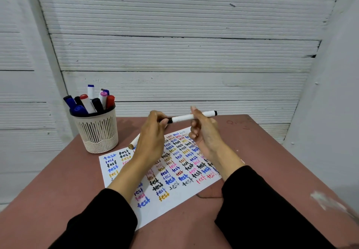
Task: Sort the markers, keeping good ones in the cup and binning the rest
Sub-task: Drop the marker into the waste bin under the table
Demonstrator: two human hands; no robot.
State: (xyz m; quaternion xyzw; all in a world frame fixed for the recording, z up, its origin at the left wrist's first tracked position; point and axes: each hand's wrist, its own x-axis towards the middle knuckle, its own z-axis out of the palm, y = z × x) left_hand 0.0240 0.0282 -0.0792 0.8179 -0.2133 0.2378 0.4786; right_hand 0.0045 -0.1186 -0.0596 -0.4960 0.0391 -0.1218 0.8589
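Observation:
I hold a white marker (183, 117) with black ends level above the table. My left hand (153, 132) grips its black cap end, and my right hand (204, 130) pinches the white barrel. A beige slatted cup (97, 132) at the left holds several markers (89, 103) with blue, black, red and pink caps. Under my arms lies a white test sheet (174, 171) covered with the word "test" in many colours. Another white marker (134, 143) lies on the sheet's far-left edge, partly hidden by my left hand.
The reddish-brown table (58, 190) stands against a white ribbed wall (174, 44). White paint smears (326, 202) mark the table's right edge. No bin is in view.

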